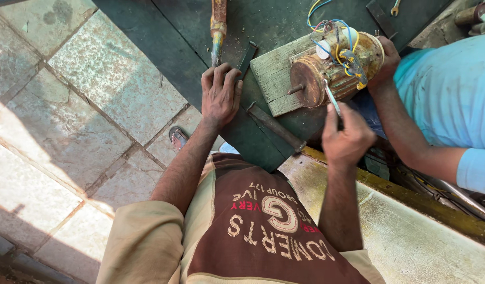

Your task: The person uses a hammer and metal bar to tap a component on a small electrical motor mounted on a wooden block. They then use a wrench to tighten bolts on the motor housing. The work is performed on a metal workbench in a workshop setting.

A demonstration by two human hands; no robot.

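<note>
Both hands are at work over a dark counter (163, 47) seen from above. On the left, the left hand (220, 94) lies flat with its fingers spread loosely and pressed down on the counter top, gripping nothing; its fingertips rest just beside the near end of a rusty pipe (218, 29) that runs away toward the far edge, and beside a flat dark metal bar (247, 57). On the right, the right hand (347, 138) is curled closed around the handle of a thin screwdriver (332, 100), whose shaft points up and away toward a rusty electric motor (326, 73). The screwdriver's tip seems to touch the motor's near side, though the exact spot is hard to make out. That motor lies on its side on a pale wooden block (271, 79) at the middle right of the counter, its short shaft sticking out to the left. Yellow, blue and red wires (326, 21) loop over the motor's top, around a small white cylinder (323, 50). Another person's hand (387, 63), coming from a light blue sleeve (476, 171) at the right, clasps the motor's far right end. A dark file-like tool (276, 128) lies slanted on the counter between the two hands. Grey stone floor slabs (69, 105) fill the left, with a sandal (177, 138) near the counter's edge.
</note>
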